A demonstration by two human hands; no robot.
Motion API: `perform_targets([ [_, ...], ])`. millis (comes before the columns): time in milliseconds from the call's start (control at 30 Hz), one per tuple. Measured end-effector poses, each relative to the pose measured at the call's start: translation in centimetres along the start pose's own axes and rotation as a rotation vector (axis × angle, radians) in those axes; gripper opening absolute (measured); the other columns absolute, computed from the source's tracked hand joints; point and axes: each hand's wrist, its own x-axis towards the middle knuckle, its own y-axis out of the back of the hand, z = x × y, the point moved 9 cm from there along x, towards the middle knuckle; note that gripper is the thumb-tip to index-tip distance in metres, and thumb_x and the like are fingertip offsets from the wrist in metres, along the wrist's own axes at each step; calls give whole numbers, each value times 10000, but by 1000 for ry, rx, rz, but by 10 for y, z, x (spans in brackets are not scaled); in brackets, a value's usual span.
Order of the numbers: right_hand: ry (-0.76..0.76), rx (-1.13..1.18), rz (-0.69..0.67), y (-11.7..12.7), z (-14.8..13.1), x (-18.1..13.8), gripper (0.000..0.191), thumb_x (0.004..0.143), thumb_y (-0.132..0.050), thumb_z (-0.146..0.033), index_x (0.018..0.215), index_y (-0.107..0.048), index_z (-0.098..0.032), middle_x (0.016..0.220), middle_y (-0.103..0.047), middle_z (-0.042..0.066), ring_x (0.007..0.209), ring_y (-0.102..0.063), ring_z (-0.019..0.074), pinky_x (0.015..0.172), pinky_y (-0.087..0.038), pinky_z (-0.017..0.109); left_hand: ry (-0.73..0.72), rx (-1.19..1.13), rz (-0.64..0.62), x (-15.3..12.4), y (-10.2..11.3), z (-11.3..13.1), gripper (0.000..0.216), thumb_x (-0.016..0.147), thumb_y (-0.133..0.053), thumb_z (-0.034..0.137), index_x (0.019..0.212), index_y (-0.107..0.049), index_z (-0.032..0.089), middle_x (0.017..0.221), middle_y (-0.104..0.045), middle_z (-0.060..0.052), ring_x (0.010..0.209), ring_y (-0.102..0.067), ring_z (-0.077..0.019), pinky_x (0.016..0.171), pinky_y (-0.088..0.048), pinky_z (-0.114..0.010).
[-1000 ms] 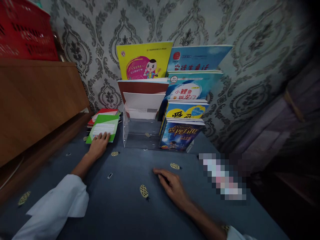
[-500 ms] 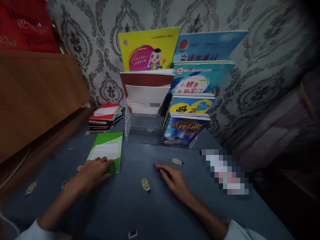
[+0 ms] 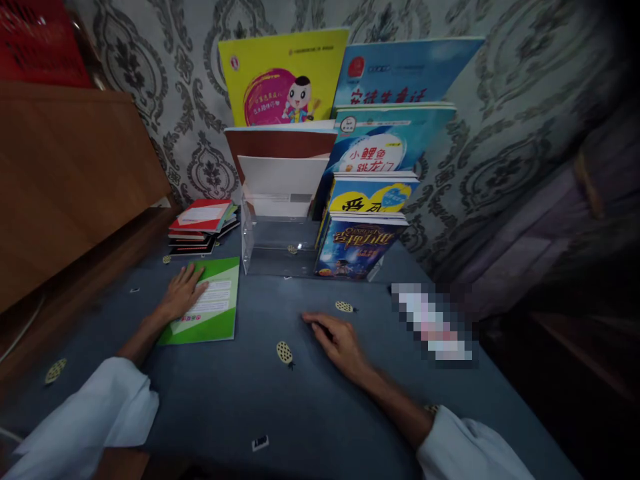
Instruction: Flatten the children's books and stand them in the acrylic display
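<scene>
My left hand (image 3: 180, 293) lies flat, fingers stretched out, on the left edge of a green booklet (image 3: 213, 307) that rests on the blue cloth-covered table (image 3: 260, 393). My right hand (image 3: 337, 341) rests palm down on the cloth near the middle, fingers loosely curled, holding nothing that I can see. Behind the green booklet stands a clear tiered book stand (image 3: 280, 247) with several children's books, its lower left slots bare. A dark blue book (image 3: 353, 247) fills the front right slot.
A small stack of booklets with a red one on top (image 3: 200, 223) lies left of the stand. A wooden panel (image 3: 65, 180) rises at the left. Patterned wallpaper is behind the stand. A blurred-out item (image 3: 433, 323) lies at the right.
My left hand slid the green booklet off the stack toward me onto the cloth, then moved to its left edge. My right hand stayed put.
</scene>
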Motion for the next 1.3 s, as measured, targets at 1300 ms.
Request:
perform_targets([
  [1300, 307, -206, 88, 8, -21, -8, 301, 961, -476, -124, 1173, -683, -174, 1245, -708, 149, 1212, -636, 263, 1043, -499, 510, -324, -356, 249, -66, 7, 241, 572, 1012, -392, 389, 1440, -452, 15, 1561, -366, -312, 1517, -233, -405, 1179, -284, -630],
])
